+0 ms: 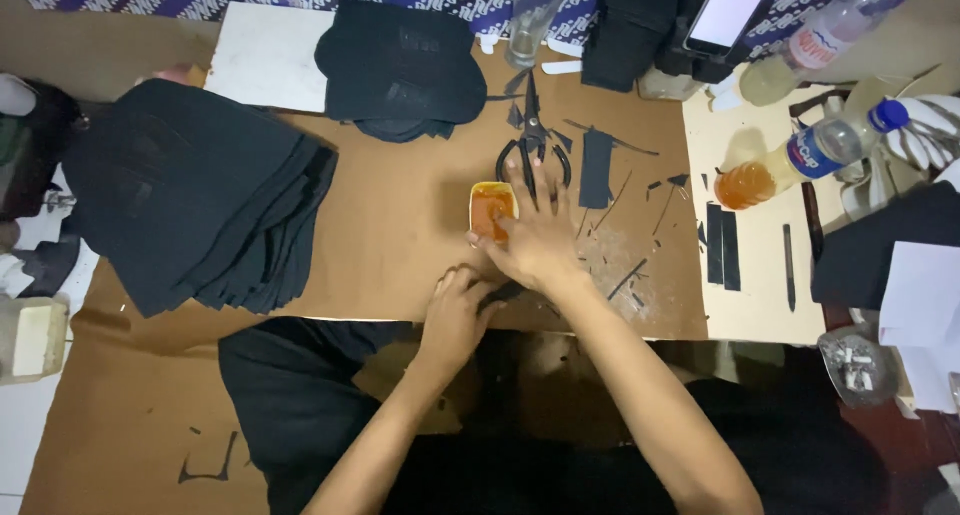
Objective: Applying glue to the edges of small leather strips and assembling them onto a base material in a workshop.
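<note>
Right hand reaching over the small yellow tub of orange glue at mid-table, fingers spread wide and resting against its rim. Left hand curling narrow onto a small black piece just below the tub. Lying beyond: black scissors, stacked black fabric, a bottle of orange liquid.

— What lies under the hands?

— A small yellow tub of orange glue, open and upright on the brown board, near the middle and towards its right edge.

— Anything else?

— A small black piece, flat at the board's near edge, mostly hidden by fingers.
</note>
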